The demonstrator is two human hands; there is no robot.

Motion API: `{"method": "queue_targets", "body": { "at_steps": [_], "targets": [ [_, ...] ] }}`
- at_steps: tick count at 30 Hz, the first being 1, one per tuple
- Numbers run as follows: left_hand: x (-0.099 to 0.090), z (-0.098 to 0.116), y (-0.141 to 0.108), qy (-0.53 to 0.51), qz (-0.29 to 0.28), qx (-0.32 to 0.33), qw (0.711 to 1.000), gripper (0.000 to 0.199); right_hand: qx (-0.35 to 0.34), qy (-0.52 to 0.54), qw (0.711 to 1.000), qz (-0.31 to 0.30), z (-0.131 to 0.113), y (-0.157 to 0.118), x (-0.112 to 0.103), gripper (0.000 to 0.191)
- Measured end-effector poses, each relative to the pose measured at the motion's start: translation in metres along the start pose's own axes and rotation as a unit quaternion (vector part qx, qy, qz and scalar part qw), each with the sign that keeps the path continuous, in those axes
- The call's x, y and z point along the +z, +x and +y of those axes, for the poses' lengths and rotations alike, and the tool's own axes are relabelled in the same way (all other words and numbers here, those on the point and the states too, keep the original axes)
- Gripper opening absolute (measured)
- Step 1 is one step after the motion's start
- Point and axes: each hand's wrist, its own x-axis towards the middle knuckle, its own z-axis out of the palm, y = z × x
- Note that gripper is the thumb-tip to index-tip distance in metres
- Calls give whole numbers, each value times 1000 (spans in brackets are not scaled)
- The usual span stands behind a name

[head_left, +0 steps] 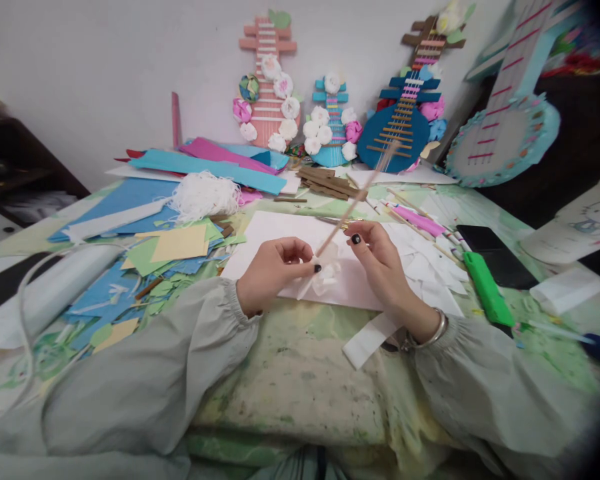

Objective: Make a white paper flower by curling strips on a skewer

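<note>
My left hand (280, 270) pinches a thin brown stick (333, 235) near its lower end. The stick slants up to the right, its upper end smeared by motion. White crinkled paper (326, 277) hangs around the lower part by my fingertips, partly hidden by them. Just right of the stick, my right hand (380, 267) is loosely bent, with nothing visible between thumb and fingers. Both hands are over a white sheet (260, 233). Scissors (353, 223) lie behind the stick, partly covered. A white paper strip (370, 340) lies beneath my right wrist.
Coloured paper scraps (180, 243) and white string (207, 195) lie left. White paper pieces (425, 257), a green glue gun (487, 290), a black phone (493, 253) and a white cup (575, 223) are right. Decorated cardboard instruments (267, 73) stand against the back wall.
</note>
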Motion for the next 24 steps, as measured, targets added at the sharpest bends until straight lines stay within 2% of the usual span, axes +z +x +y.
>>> {"method": "queue_targets", "body": {
  "at_steps": [1,3,6,8,10,13,17,24],
  "targets": [
    [0,1,-1,78,13,47,996,10,-7,32,999,-6,-3,0,-1,30],
    [0,5,-5,213,50,137,966,4,-8,100,994,-31,-11,-1,-4,34],
    [1,7,-8,316,104,238,912,7,23,187,980,-71,-22,-3,-7,31],
    [1,7,-9,358,120,277,884,9,40,224,970,-84,-26,-4,-8,25],
    [0,6,-9,386,124,296,865,10,50,233,967,-91,-27,-4,-8,24],
    [-1,5,-8,409,111,305,853,10,58,184,977,-85,-27,-3,-7,28],
    [0,4,-8,419,97,297,852,10,66,101,989,-88,-30,-2,-5,43],
    [-1,4,-8,405,92,289,862,11,62,78,987,-127,-27,-1,-9,37]
  ]
}}
